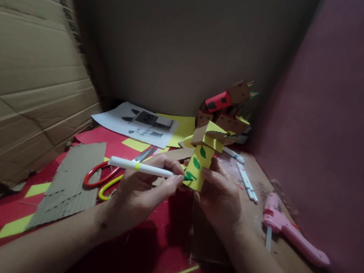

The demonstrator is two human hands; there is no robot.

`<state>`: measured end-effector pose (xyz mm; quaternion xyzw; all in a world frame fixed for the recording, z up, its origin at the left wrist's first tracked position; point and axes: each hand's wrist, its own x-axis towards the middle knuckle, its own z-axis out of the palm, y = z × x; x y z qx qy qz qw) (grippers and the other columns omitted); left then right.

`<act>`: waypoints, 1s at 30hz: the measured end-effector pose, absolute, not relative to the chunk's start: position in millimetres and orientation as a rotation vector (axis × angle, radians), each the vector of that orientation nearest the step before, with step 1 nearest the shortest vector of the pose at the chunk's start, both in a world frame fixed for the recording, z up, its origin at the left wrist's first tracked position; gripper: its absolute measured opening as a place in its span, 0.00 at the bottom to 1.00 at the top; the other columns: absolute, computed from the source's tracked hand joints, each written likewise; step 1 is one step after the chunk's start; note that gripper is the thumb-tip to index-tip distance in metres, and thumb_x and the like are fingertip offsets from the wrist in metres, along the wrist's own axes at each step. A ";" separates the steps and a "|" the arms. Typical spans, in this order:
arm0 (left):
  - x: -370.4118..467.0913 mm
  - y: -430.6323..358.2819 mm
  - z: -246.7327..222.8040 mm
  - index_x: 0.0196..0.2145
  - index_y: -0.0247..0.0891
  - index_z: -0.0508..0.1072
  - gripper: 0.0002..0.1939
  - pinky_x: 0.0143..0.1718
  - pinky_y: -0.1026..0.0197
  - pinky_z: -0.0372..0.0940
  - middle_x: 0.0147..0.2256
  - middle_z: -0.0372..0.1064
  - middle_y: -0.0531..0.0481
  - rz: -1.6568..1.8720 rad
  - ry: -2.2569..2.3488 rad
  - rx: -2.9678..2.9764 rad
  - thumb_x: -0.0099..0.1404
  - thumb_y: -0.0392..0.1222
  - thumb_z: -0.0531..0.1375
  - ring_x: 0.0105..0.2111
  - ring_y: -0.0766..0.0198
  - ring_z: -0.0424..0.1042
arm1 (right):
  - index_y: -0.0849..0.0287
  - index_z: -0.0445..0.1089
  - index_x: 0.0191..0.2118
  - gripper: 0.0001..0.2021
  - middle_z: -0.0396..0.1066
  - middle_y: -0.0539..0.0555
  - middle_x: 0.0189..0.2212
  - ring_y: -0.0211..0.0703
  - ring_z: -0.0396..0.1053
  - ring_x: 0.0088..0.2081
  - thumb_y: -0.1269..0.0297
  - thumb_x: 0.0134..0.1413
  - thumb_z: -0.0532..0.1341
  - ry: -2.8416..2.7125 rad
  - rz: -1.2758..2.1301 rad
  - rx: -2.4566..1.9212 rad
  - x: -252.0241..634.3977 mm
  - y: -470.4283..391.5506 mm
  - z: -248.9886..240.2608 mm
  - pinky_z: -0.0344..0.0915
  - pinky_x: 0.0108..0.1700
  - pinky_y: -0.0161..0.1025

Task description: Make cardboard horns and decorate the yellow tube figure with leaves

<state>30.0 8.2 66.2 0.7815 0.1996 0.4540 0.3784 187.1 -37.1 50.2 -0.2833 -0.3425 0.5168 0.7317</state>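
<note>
My left hand [148, 191] is closed around a white felt-tip marker [142, 167] with a yellow-green band. Its green tip touches the lower part of a yellow paper tube [198, 169] marked with several green leaf shapes. From the other side, my right hand [222, 199] grips the tube and keeps it nearly upright. On top of the tube sits a box-like piece of cardboard and yellow paper [209, 135]. Part of my right fingers is hidden behind the tube.
Scissors [101, 176] with red and yellow handles lie left, on corrugated cardboard [71, 183]. A printed sheet [135, 124] is behind. Red and brown cardboard figures [220, 103] stand at the wall. Right are more markers [246, 183] and a pink glue gun [291, 232].
</note>
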 end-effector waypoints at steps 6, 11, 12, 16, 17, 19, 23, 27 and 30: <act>29.4 6.9 66.4 0.34 0.40 0.71 0.03 0.28 0.64 0.63 0.27 0.68 0.55 1.177 0.515 1.986 0.66 0.37 0.58 0.26 0.67 0.67 | 0.53 0.73 0.39 0.12 0.76 0.50 0.33 0.42 0.72 0.31 0.72 0.46 0.62 -0.758 1.123 -0.603 185.4 -36.2 50.4 0.70 0.36 0.39; 29.8 6.5 66.3 0.34 0.40 0.71 0.03 0.28 0.63 0.62 0.27 0.68 0.54 1.181 0.517 2.010 0.65 0.37 0.58 0.26 0.67 0.67 | 0.53 0.73 0.39 0.12 0.75 0.49 0.31 0.43 0.72 0.31 0.72 0.46 0.62 -0.747 1.133 -0.591 185.2 -36.2 49.4 0.70 0.34 0.40; 30.1 6.1 67.0 0.33 0.40 0.72 0.03 0.28 0.63 0.62 0.26 0.68 0.54 1.190 0.537 2.000 0.65 0.37 0.58 0.26 0.67 0.67 | 0.53 0.73 0.39 0.12 0.76 0.49 0.31 0.43 0.72 0.30 0.71 0.46 0.62 -0.745 1.133 -0.591 185.2 -36.2 49.3 0.71 0.34 0.40; 30.5 6.1 68.2 0.32 0.40 0.71 0.03 0.28 0.63 0.62 0.26 0.68 0.55 1.206 0.573 1.991 0.65 0.37 0.59 0.26 0.67 0.67 | 0.53 0.72 0.40 0.12 0.76 0.49 0.31 0.43 0.72 0.30 0.71 0.47 0.62 -0.740 1.135 -0.598 185.5 -36.1 49.7 0.70 0.35 0.40; 30.4 6.7 67.6 0.33 0.40 0.71 0.03 0.28 0.63 0.62 0.26 0.68 0.54 1.200 0.563 2.004 0.65 0.37 0.59 0.26 0.67 0.67 | 0.54 0.72 0.39 0.12 0.76 0.49 0.31 0.43 0.72 0.31 0.71 0.47 0.62 -0.739 1.136 -0.601 185.6 -36.1 50.0 0.70 0.35 0.40; 29.7 8.3 65.6 0.34 0.40 0.72 0.03 0.28 0.63 0.63 0.27 0.68 0.54 1.186 0.542 2.029 0.65 0.38 0.58 0.26 0.66 0.67 | 0.54 0.73 0.39 0.12 0.77 0.50 0.33 0.44 0.73 0.32 0.71 0.46 0.62 -0.733 1.139 -0.604 185.6 -36.2 50.3 0.71 0.36 0.41; 28.8 10.0 64.5 0.34 0.40 0.72 0.03 0.28 0.62 0.64 0.27 0.69 0.54 1.181 0.526 2.019 0.66 0.38 0.58 0.26 0.66 0.68 | 0.54 0.73 0.39 0.13 0.77 0.50 0.33 0.43 0.73 0.32 0.71 0.44 0.63 -0.722 1.142 -0.604 185.8 -35.9 49.8 0.71 0.36 0.39; 29.7 8.6 66.7 0.33 0.40 0.71 0.03 0.28 0.62 0.64 0.26 0.68 0.54 1.200 0.554 2.001 0.65 0.37 0.58 0.26 0.66 0.68 | 0.54 0.73 0.39 0.12 0.76 0.50 0.32 0.42 0.72 0.31 0.71 0.44 0.63 -0.722 1.130 -0.595 186.1 -35.2 49.5 0.70 0.35 0.39; 30.1 7.9 66.3 0.34 0.40 0.72 0.03 0.28 0.62 0.64 0.27 0.69 0.53 1.193 0.514 2.044 0.65 0.38 0.58 0.26 0.66 0.68 | 0.54 0.74 0.39 0.12 0.76 0.50 0.31 0.42 0.72 0.31 0.72 0.45 0.63 -0.729 1.124 -0.586 186.5 -34.8 49.5 0.70 0.36 0.39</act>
